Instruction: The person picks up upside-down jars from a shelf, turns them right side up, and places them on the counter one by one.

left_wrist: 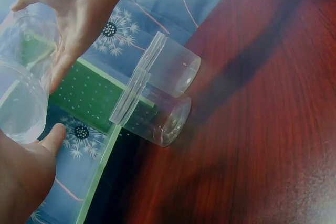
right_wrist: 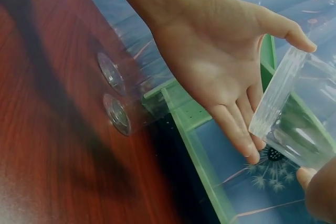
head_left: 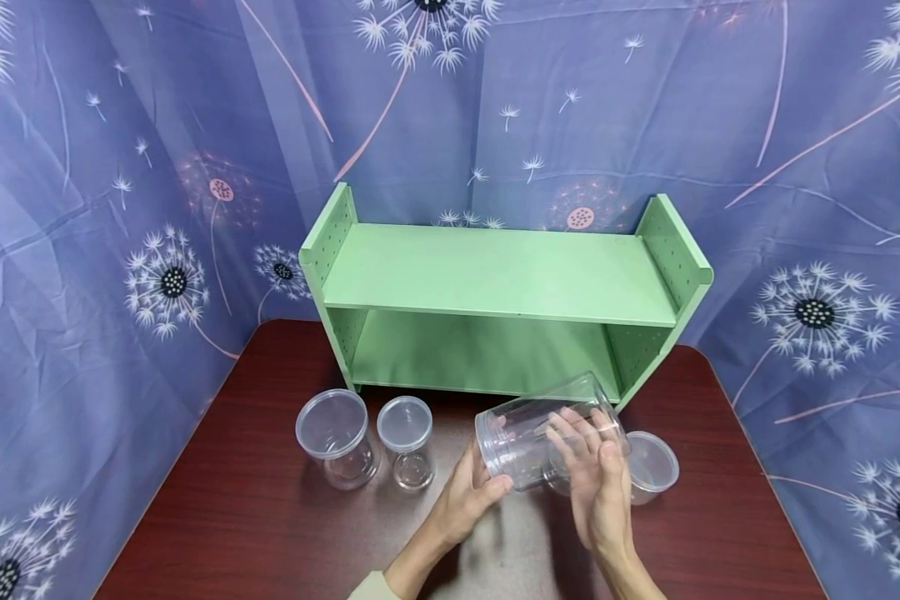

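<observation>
A large clear plastic jar (head_left: 528, 437) is held tilted above the table, in front of the shelf. My left hand (head_left: 465, 492) grips it at its ribbed lid end (right_wrist: 278, 93), thumb on the near edge and fingers behind. At the opposite end, my right hand (head_left: 600, 492) holds the jar near its base. Its fingers show through the clear wall. To the left stand a wide lidded jar (head_left: 333, 429) and a narrower lidded jar (head_left: 405, 425). Another lidded jar (head_left: 648, 462) stands by the right hand, partly covered by it.
A green two-tier shelf (head_left: 495, 271) stands at the back of the dark red wooden table (head_left: 217, 517). Its side panels (left_wrist: 89, 95) have small holes. A blue curtain with dandelion prints (head_left: 450, 117) hangs behind and at both sides.
</observation>
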